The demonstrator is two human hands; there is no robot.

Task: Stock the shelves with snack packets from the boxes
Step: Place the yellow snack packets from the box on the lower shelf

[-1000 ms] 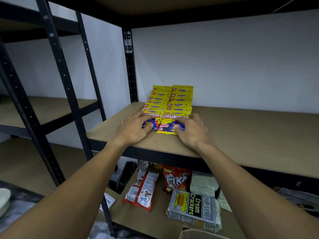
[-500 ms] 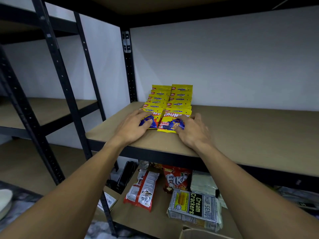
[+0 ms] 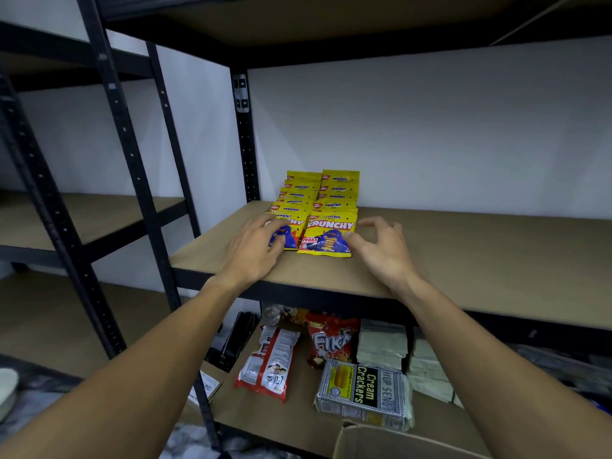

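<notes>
Since a moment ago the right hand [image 3: 381,248] has lifted off, hovering loosely open and empty just right of the yellow snack packets [image 3: 326,238] rowed at the left of the shelf [image 3: 463,260], the left hand [image 3: 255,250] resting flat on them; they look light, soft and slippery, best pinched by a sealed edge.

One head-worn wide-angle view here, looking forward and down, up close on the middle shelf [image 3: 480,260], lower shelf [image 3: 298,412] in sight below its front edge.
</notes>
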